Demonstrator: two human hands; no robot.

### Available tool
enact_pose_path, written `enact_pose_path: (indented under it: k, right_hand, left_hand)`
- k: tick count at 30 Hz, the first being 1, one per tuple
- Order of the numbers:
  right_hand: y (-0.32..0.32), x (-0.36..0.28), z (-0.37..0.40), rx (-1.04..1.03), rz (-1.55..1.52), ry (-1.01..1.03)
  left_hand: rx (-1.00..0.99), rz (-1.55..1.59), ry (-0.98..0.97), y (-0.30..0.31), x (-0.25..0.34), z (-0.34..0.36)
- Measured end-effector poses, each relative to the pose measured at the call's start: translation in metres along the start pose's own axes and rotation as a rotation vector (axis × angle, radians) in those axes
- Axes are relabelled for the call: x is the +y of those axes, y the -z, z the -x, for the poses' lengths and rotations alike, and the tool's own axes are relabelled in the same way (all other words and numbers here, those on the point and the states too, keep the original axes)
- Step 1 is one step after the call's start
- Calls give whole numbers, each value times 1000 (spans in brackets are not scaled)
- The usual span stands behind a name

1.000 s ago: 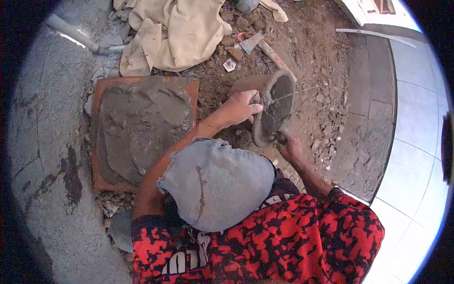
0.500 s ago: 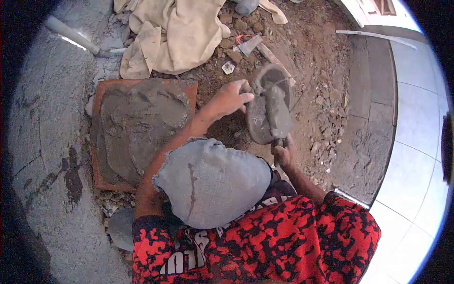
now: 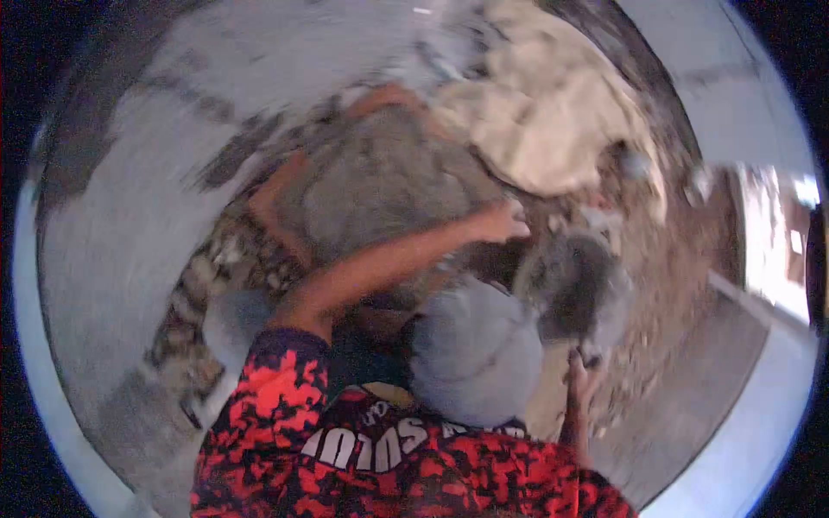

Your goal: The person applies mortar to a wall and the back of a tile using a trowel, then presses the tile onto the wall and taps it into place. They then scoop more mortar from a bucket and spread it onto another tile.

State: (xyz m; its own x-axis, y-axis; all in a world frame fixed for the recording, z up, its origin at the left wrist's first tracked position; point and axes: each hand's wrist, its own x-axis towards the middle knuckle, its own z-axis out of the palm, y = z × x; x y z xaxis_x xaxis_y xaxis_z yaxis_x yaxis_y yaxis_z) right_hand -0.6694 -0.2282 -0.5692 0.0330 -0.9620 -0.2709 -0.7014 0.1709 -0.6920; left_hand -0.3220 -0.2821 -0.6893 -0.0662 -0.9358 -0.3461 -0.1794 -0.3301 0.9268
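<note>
My right hand (image 3: pixel 587 371) is closed round the handle of a trowel, at the near side of a mortar-coated bowl (image 3: pixel 529 281). The trowel's grey blade (image 3: pixel 611 302) overlaps the bowl's right side and is blurred. My left hand (image 3: pixel 508 223) is just beyond the bowl's upper left, its fingers smeared by motion. To the left, under my left forearm, lies an orange-brown square tile (image 3: pixel 275 207) thickly covered with wet grey mortar (image 3: pixel 380 186).
A crumpled beige cloth (image 3: pixel 544 129) lies beyond the tile. Loose soil and rubble (image 3: pixel 661 293) spread on the right, with small stones (image 3: pixel 229 250) at the left. Rough concrete (image 3: pixel 164 233) borders the far left, and pale floor tiles (image 3: pixel 734 406) the right. My jeans-covered knee (image 3: pixel 475 350) is in the middle.
The camera view has swung, shifting and blurring everything. My left hand has come away from the bowl's rim. My right hand still grips the trowel over the bowl.
</note>
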Motion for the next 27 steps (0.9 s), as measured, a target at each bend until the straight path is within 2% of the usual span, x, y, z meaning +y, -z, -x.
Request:
enact_pose_path:
  k: [1,2,4,5,6,8,10,11,12,13,14,16,20,22,24,27]
  right_hand:
    - [-5,-24,-12,-48,-5,39]
    - [-11,-48,-24,-96,-12,77]
    - [-24,-75,-52,-181,139,240]
    - [-30,-81,-72,-192,326,615]
    - [-45,-99,-82,-202,326,648]
    - [-86,-140,-108,-421,194,649]
    - [-132,-177,-135,-597,183,672]
    - [-154,-196,-142,-651,162,828]
    - [-178,-215,-145,-690,197,872]
    - [-201,-234,-147,-729,229,917]
    - [-224,-249,-149,-760,323,843]
    - [-277,-250,-178,-786,318,1147]
    - [-360,-263,-194,-750,367,1310]
    - [-398,-265,-213,-801,562,1347]
    - [-455,-267,-269,-828,630,1391]
    - [-423,-366,-227,-893,812,1361]
  left_hand:
    - [33,-205,-130,18,2,19]
    - [99,-210,-103,36,2,37]
    - [-174,-497,-6,64,2,73]
    - [-173,-612,-133,76,-2,95]
    - [-176,-731,-263,90,-9,120]
    - [-106,-720,-167,110,27,179]
    - [-11,-751,-184,114,35,226]
    - [-43,-728,-69,116,54,249]
    - [-73,-707,43,119,74,270]
    - [-51,-714,45,117,80,285]
    - [-32,-670,51,115,82,298]
    - [5,-634,60,111,86,317]
    - [154,-686,140,102,94,349]
    - [20,-553,269,104,105,361]
    - [72,-572,269,95,103,373]
    - [86,-611,279,90,99,381]
